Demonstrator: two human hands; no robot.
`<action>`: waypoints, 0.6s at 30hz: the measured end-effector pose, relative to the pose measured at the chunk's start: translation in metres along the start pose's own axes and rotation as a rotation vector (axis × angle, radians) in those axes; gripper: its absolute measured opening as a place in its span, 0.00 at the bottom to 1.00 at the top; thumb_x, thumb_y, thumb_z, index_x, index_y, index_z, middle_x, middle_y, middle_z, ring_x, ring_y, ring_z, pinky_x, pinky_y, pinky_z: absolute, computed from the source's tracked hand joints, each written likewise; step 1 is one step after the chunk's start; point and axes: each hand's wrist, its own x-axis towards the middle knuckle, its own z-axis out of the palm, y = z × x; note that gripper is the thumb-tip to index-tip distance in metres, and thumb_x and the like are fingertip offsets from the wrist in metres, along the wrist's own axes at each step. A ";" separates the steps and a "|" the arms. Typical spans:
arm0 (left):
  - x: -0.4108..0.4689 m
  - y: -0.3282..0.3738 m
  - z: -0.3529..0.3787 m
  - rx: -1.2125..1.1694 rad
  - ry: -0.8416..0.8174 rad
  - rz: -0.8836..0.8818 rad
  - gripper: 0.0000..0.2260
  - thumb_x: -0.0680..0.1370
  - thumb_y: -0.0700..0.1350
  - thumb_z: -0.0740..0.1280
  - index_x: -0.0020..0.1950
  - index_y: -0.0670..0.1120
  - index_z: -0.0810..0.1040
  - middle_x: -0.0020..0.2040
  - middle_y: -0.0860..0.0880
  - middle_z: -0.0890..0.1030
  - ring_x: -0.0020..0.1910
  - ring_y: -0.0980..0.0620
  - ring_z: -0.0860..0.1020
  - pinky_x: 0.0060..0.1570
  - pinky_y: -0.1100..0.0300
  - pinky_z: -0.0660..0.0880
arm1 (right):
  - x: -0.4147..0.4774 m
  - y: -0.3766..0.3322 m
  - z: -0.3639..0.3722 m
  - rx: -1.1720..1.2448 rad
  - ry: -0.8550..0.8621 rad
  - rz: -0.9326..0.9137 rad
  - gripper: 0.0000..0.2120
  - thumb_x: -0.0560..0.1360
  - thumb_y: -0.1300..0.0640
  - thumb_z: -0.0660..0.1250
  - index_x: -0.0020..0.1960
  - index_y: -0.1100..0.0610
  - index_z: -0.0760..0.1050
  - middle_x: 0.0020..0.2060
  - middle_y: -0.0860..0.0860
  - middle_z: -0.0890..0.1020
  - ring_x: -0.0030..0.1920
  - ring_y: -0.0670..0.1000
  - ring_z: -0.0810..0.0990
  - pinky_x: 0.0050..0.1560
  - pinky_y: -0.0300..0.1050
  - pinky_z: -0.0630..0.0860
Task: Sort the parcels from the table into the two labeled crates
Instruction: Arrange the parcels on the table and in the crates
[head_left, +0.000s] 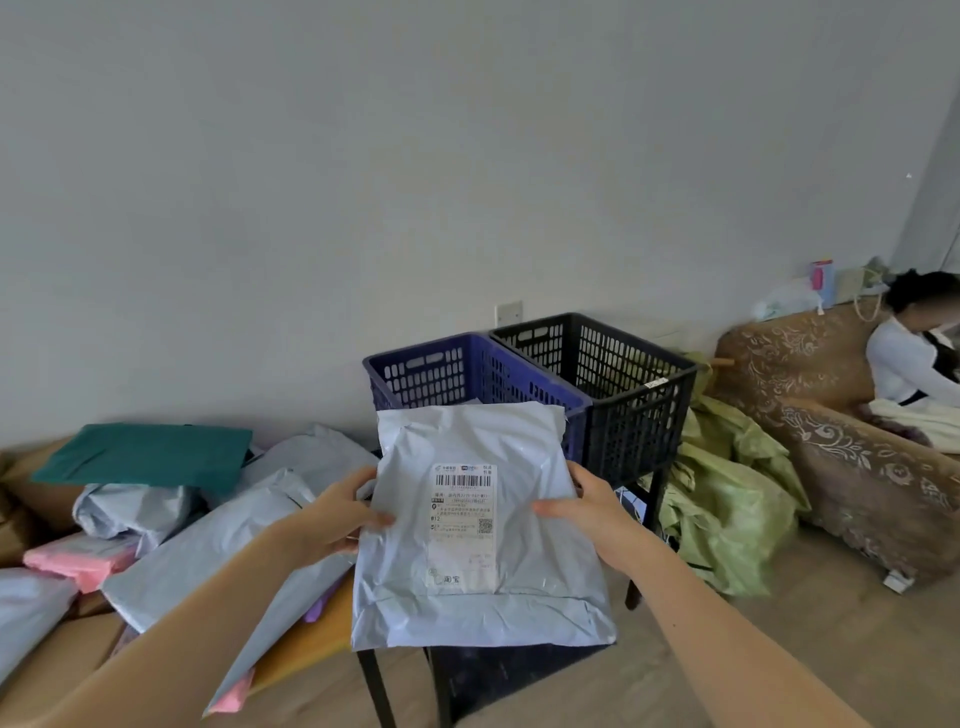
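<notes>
A: What lies at the far left?

B: A heap of parcels on the table (311, 642): a green parcel (150, 457) on top at the back, a pink parcel (78, 564) near the front, and grey mailers (208, 545) between them.

A: And the left hand (337, 514)?

B: It grips the left edge of a grey parcel (467, 441), thumb across the front, fingers behind. The parcel is held upright in the air, label (462, 525) facing the camera, in front of the blue crate (415, 379).

A: The right hand (592, 512)?

B: It does the same on the right edge, thumb on the front.

A: Further right?

B: The black crate (634, 426) stands touching the blue one, then green sacks (727, 519) on the floor, a patterned sofa (831, 415), and a seated person (914, 364).
</notes>
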 end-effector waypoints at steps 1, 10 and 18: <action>0.005 0.004 0.006 0.005 0.004 0.004 0.25 0.73 0.31 0.70 0.58 0.59 0.73 0.55 0.45 0.82 0.51 0.41 0.82 0.53 0.44 0.79 | 0.004 -0.002 -0.008 -0.010 0.002 -0.009 0.25 0.67 0.65 0.77 0.59 0.48 0.74 0.51 0.50 0.83 0.50 0.51 0.84 0.50 0.50 0.81; 0.071 0.048 0.022 0.039 0.123 0.034 0.32 0.73 0.31 0.70 0.71 0.52 0.65 0.55 0.41 0.78 0.46 0.42 0.81 0.41 0.52 0.81 | 0.076 -0.023 -0.040 -0.079 -0.013 -0.045 0.24 0.69 0.66 0.74 0.62 0.51 0.75 0.52 0.50 0.83 0.51 0.50 0.82 0.47 0.44 0.80; 0.161 0.096 0.007 0.044 0.199 0.095 0.35 0.73 0.31 0.70 0.72 0.57 0.63 0.57 0.39 0.78 0.48 0.39 0.79 0.54 0.41 0.77 | 0.177 -0.062 -0.059 -0.138 -0.015 -0.070 0.25 0.72 0.68 0.72 0.66 0.55 0.73 0.57 0.55 0.80 0.56 0.55 0.80 0.59 0.56 0.77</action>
